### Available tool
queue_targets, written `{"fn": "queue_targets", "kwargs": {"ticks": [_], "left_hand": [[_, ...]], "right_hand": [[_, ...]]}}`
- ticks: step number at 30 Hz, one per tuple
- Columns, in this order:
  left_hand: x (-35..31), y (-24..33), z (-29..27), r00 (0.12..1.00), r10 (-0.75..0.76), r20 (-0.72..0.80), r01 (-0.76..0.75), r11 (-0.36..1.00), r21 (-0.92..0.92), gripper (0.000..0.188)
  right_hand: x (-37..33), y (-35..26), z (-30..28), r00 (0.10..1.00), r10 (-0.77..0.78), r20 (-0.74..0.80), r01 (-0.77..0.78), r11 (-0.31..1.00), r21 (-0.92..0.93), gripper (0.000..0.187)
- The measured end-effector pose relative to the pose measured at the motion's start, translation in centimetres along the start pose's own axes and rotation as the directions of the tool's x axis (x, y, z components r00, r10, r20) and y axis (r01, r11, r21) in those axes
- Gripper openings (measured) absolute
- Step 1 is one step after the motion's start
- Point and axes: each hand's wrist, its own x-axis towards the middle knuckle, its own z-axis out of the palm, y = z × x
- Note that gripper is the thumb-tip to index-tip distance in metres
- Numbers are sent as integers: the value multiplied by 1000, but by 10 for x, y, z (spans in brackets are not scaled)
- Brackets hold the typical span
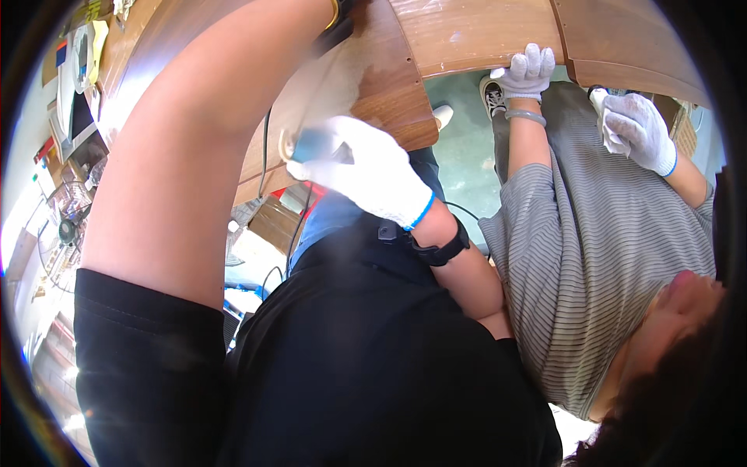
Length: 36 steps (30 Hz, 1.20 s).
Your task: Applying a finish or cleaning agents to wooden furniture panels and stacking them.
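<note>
My left forearm [194,132] reaches up past the top edge, with a dark band at the wrist; my left hand is out of view. My right hand [366,167], in a white knit glove with a blue cuff edge, is closed around a short blue-green cylinder [313,145] with a pale round end. Motion blurs the cylinder, so its exact kind cannot be told. It is held above the near edge of a brown wood-grain panel [389,101]. A lighter, hazy patch shows on that panel beside my right hand.
At the right, a co-worker in a grey striped shirt [576,233] rests one gloved hand [531,71] at another brown panel [482,35]. Their other gloved hand [642,132] holds a white cloth [612,128]. A fan [68,229] stands left; dark cables hang near my legs.
</note>
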Motion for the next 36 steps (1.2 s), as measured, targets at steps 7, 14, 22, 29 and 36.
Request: {"fn": "queue_targets", "kwargs": {"ticks": [7, 14, 22, 29, 36], "left_hand": [[1, -9, 13, 990, 80, -120, -81, 997, -7, 37], [1, -2, -1, 1000, -21, 18, 21, 1000, -4, 36], [3, 7, -3, 998, -26, 51, 28, 998, -51, 34], [1, 6, -3, 1000, 14, -3, -14, 1000, 28, 33], [2, 11, -4, 996, -34, 85, 36, 999, -19, 30]], "right_hand": [[2, 14, -9, 994, -15, 106, 11, 999, 41, 47], [2, 7, 0, 976, -120, 183, 115, 993, 38, 43], [2, -7, 30, 933, -223, 282, 228, 974, 15, 39], [-15, 16, -29, 984, -27, 176, 18, 999, 51, 45], [-24, 70, -45, 997, -74, -20, 76, 909, 409, 32]]}}
